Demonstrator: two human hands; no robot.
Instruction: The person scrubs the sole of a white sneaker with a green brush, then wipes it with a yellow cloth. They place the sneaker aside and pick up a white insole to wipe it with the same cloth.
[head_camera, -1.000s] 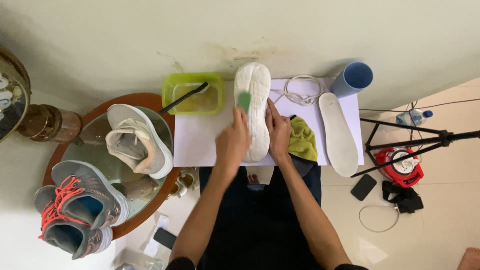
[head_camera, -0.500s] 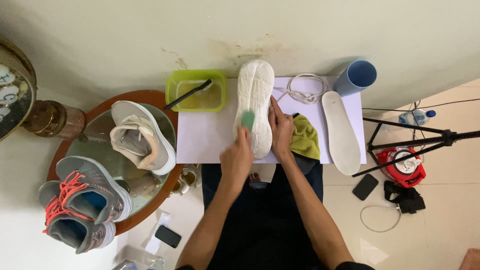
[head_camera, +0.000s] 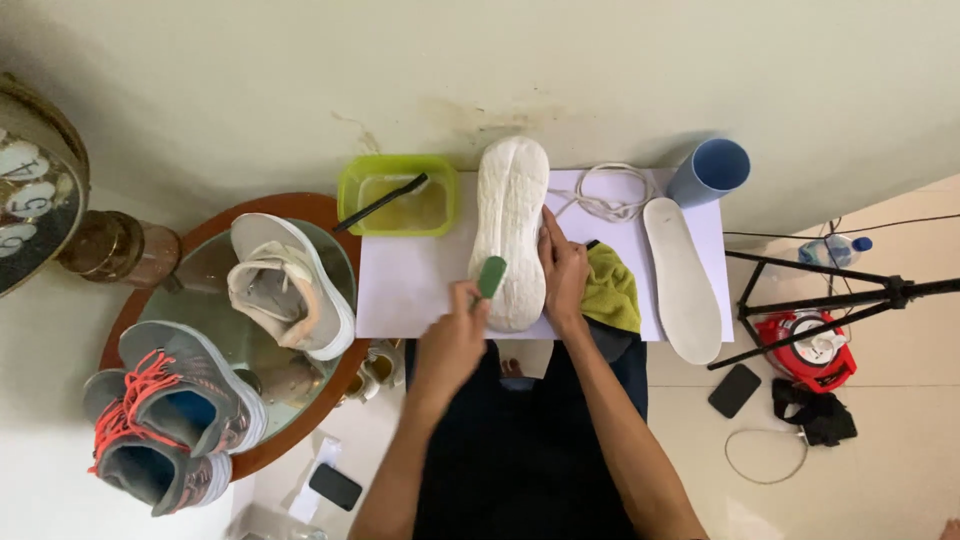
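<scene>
1. Left hand (head_camera: 450, 340) was closed around a small green brush (head_camera: 491, 276), its head against the left edge of the white shoe sole (head_camera: 511, 232).
2. Right hand (head_camera: 563, 272) lay flat along the right edge of the sole, fingers together and stretched out, pressing the shoe down; not gripping anything.
3. White shoe lay sole-up on the white sheet (head_camera: 400, 285) that covered the worktop, toe toward the wall, heel near the person.
4. Yellow-green cloth (head_camera: 612, 290) sat just right of the right hand, touching the wrist area, at the near edge of the sheet.
5. Green tub (head_camera: 351, 190) with yellowish liquid stood at the sheet's far left corner; a black-handled brush (head_camera: 380, 203) rested slanted across it.
6. White laces (head_camera: 605, 195) lay bunched just right of the shoe's toe.
7. Blue cup (head_camera: 709, 172) lay on its side at the far right corner, mouth facing the camera.
8. White insole (head_camera: 683, 278) lay lengthwise near the sheet's right edge, its near end overhanging.
9. Round side table (head_camera: 300, 210) with a glass top stood left; a white-and-beige sneaker (head_camera: 288, 285) on it, grey sneakers with orange-red laces (head_camera: 160, 410) at its near edge.
10. Floor right: black tripod (head_camera: 830, 290), red device (head_camera: 815, 345), dark phone (head_camera: 734, 390).
11. Another phone (head_camera: 334, 486) lay on the floor by the left arm.
</scene>
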